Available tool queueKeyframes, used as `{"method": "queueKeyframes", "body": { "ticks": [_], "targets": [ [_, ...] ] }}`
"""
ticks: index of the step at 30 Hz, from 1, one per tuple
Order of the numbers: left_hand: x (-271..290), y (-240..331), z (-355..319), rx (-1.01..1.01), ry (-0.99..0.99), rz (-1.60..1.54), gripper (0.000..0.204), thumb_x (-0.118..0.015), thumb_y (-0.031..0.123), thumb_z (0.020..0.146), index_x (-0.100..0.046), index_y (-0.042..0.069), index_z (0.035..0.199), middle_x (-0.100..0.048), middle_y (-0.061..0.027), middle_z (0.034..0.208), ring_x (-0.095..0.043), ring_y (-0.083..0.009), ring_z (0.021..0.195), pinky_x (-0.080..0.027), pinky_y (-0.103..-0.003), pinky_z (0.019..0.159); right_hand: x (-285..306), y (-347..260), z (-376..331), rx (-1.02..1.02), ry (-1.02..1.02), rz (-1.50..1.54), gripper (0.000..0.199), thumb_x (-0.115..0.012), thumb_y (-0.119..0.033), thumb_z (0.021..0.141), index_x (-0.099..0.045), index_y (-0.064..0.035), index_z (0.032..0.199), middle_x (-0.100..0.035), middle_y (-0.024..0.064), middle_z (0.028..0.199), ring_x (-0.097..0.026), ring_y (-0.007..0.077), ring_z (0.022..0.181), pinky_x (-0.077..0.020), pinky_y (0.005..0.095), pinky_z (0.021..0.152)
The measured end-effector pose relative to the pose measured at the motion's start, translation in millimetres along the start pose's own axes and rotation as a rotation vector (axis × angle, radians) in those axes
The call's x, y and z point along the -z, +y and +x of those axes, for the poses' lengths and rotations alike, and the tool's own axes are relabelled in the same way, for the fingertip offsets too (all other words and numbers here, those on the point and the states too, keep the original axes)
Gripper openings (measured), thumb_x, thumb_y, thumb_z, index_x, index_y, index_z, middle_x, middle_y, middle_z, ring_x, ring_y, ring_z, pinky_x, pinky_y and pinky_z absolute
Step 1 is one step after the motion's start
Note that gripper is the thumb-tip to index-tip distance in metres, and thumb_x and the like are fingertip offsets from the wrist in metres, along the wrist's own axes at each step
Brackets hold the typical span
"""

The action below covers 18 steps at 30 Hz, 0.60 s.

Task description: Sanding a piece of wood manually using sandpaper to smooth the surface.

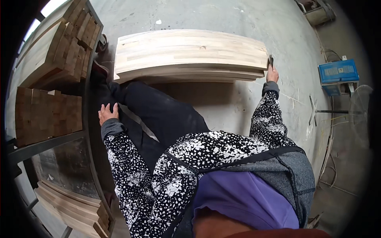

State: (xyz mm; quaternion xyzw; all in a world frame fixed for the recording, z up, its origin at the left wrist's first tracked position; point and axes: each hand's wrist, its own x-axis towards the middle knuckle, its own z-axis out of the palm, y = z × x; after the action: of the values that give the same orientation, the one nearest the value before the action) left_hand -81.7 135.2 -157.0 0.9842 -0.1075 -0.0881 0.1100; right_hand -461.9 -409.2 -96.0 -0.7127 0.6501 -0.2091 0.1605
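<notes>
At the right end of the stacked wooden boards, lying on the concrete floor, a small dark tool is pinched in the right hand, just above its knuckles. A steady, flat pressure along the top board's edge is judged best. The left hand is spread on a dark trouser leg. The tool's kind cannot be made out; the stack's underside is hidden. Beyond the left hand, a rack of wood blocks is cut off.
</notes>
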Motion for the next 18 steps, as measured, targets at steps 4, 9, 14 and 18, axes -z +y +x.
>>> {"method": "queueKeyframes", "body": {
  "ticks": [4,9,14,18],
  "targets": [
    [-2.3,4.2,2.2,-0.012,0.039,0.017,0.049,-0.051,0.049,0.074,-0.055,0.014,0.109,-0.04,-0.0094,0.126,-0.035,-0.0337,0.116,-0.03,-0.039,0.095,-37.8,-47.9,-45.5,0.521,0.048,-0.226,0.042,-0.048,-0.016,0.077,-0.046,-0.016,0.119,-0.042,0.0114,0.123,-0.035,0.0344,0.115,-0.0301,0.0424,0.093],
    [4.0,12.2,-5.7,-0.016,0.065,0.014,0.049,-0.052,0.048,0.074,-0.056,0.012,0.108,-0.041,-0.0105,0.125,-0.035,-0.0335,0.116,-0.031,-0.039,0.095,-83.8,-211.5,-218.0,1.186,-0.31,0.111,0.057,-0.052,-0.001,0.066,-0.044,-0.0148,0.121,-0.035,0.0113,0.129,-0.025,0.0325,0.123,-0.0185,0.044,0.101],
    [2.7,1.6,-11.7,0.017,0.062,-0.048,0.049,-0.053,0.046,0.074,-0.056,0.011,0.107,-0.041,-0.0105,0.125,-0.035,-0.0332,0.116,-0.03,-0.039,0.095,-158.3,-331.0,-278.6,1.455,-0.431,0.286,0.05,-0.053,-0.004,0.069,-0.047,-0.0148,0.117,-0.04,0.0098,0.126,-0.031,0.0332,0.119,-0.0238,0.0453,0.098],
    [1.5,13.3,-6.0,-0.005,0.055,-0.072,0.049,-0.053,0.046,0.074,-0.056,0.01,0.107,-0.04,-0.0102,0.125,-0.034,-0.0329,0.117,-0.03,-0.039,0.096,-196.9,-381.8,-232.8,1.388,-0.263,0.19,0.046,-0.054,-0.008,0.068,-0.05,-0.0125,0.114,-0.043,0.011,0.123,-0.035,0.0341,0.115,-0.0295,0.046,0.094]
  ]
}}
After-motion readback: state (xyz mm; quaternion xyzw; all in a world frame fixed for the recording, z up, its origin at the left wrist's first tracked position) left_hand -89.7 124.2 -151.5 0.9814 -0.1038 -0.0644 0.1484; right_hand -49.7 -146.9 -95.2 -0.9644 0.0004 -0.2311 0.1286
